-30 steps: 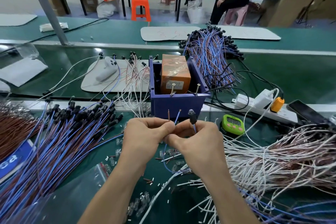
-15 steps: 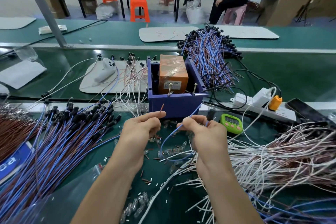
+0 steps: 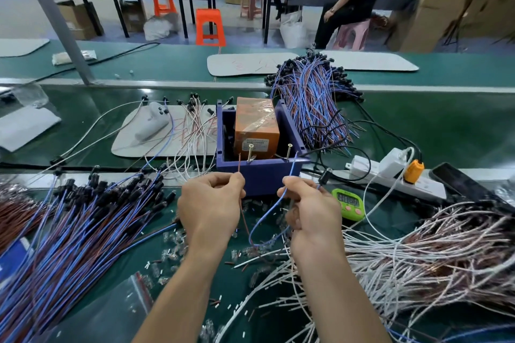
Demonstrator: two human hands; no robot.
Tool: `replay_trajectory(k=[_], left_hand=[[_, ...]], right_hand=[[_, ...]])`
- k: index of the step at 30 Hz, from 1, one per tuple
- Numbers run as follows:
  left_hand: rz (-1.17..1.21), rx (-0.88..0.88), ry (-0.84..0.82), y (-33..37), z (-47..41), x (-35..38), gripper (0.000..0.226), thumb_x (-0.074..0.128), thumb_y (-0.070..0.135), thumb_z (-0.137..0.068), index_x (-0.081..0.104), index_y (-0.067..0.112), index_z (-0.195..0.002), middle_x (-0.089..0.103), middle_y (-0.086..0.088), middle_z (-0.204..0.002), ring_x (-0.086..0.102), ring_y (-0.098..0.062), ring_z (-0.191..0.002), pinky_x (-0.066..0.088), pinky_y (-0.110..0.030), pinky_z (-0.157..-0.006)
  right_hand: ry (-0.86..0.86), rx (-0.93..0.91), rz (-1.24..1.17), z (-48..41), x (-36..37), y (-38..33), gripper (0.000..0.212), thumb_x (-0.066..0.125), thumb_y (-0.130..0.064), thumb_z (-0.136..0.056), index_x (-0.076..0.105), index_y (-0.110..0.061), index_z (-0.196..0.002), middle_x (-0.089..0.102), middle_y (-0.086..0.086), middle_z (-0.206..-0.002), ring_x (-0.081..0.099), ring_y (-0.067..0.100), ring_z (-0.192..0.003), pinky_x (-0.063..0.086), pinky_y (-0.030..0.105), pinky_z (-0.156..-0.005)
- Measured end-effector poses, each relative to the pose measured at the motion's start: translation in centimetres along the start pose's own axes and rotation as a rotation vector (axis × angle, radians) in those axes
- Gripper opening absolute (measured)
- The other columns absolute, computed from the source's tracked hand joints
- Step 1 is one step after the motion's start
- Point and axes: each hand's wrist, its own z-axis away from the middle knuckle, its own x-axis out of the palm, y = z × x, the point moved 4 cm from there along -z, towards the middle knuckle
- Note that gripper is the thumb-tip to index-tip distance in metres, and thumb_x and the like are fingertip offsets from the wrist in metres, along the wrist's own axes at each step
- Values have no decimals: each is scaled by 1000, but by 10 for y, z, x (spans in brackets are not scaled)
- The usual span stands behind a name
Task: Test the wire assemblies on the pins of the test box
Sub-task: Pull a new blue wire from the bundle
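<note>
The left hand pinches a brown wire between thumb and forefinger, its other fingers curled in toward the palm. The bare end of the wire stands up just beside the left pin, and whether the two touch cannot be told. The right hand holds a blue wire the same way, with the tip raised near the right pin — contact there is also unclear. Below the hands the two wires droop and meet in a loop over the counter, and a small black plug sticks out just past the right forefinger. Both pins are brass-coloured and lean up from the front wall of a purple box, which sits on the green counter directly beyond the knuckles and holds an orange block wrapped in clear tape. To the left lies a thick heap of blue and brown wires with black ends, and a second heap rests behind the box on the right. A tangle of white wires spreads by the right forearm. A green timer lies just beside the right hand, with a white power strip and a dark phone farther right. Small clear bits and wire scraps are scattered between the forearms.
</note>
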Motion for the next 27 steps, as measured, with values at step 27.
replay_trajectory(k=[27], left_hand=[[-13,78,-99,7,3,7,22,73,32,-77,72,53,-70,69,17,-55,63,1,-48,44,-19,-47]], right_hand=[[40,18,34,-19,-11,7,14,72,-6,-92,74,-7,-78,60,2,-53,27,9,-37,24,18,-34]])
